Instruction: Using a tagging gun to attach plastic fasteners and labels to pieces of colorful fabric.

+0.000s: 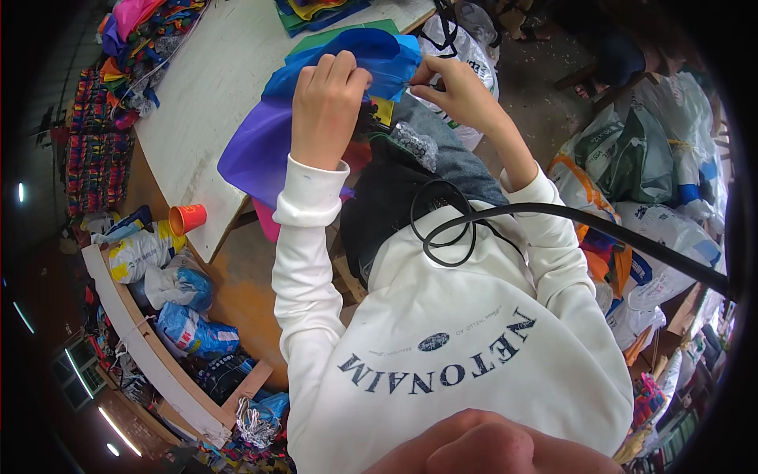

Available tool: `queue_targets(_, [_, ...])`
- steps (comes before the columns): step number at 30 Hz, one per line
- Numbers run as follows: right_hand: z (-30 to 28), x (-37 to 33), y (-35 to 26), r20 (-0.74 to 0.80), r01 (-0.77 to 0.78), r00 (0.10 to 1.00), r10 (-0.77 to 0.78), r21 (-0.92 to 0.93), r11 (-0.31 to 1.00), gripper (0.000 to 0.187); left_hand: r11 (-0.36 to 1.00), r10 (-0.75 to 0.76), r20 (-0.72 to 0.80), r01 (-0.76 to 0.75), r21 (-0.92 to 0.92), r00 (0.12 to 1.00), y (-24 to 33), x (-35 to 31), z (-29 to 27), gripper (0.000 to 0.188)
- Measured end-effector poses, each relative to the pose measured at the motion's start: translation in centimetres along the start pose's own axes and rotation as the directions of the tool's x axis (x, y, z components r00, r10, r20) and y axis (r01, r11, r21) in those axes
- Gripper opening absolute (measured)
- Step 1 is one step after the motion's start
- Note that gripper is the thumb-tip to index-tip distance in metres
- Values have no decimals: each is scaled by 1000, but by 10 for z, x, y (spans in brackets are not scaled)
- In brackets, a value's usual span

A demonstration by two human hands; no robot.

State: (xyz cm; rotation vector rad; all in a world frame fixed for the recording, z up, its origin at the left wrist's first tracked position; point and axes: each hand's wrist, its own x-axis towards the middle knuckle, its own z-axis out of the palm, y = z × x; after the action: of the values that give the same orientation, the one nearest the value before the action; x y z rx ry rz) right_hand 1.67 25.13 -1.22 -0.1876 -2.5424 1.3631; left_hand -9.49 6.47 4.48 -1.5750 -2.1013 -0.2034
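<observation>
Over the near edge of the white table hangs a rainbow cloth with blue (391, 57), green, purple (257, 150), yellow and red panels. My left hand (328, 103) is closed on the blue panel, its fingertips hidden behind the knuckles. At the right edge of the same panel, my right hand (462, 93) pinches the cloth between thumb and forefinger. A see-through bag of small pieces (416, 146) lies on my lap below the cloth. The purple part drapes down beside my left wrist.
An orange-red cup (187, 219) stands at the table's corner (209, 245). More coloured cloth (316, 9) lies farther up the table. Stuffed plastic bags (651, 158) crowd the right; others (193, 328) sit at lower left. A black cable (584, 217) crosses in front of my sweatshirt.
</observation>
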Motion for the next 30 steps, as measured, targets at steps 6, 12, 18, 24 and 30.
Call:
queue_targets(6, [-12, -13, 16, 179, -19, 983, 27, -45, 999, 12, 1000, -1, -3, 1, -15, 1000, 0, 1, 0, 10])
queue_targets(12, [-15, -28, 13, 310, -47, 950, 43, 5, 999, 19, 997, -31, 74, 36, -72, 997, 0, -3, -15, 29])
queue_targets(18, [-4, -48, -14, 388, -49, 921, -21, 169, 984, 31, 991, -84, 120, 96, -96, 989, -1, -31, -63, 33])
queue_targets(24, [29, -46, -57, 391, -12, 908, -152, 387, 922, 34, 969, -230, 136, 240, -60, 964, 6, -74, -88, 29])
queue_targets(30, [72, -40, -92, 248, 26, 958, -144, 426, 904, 26, 883, -457, 68, 462, -88, 887, 26, -108, -83, 30])
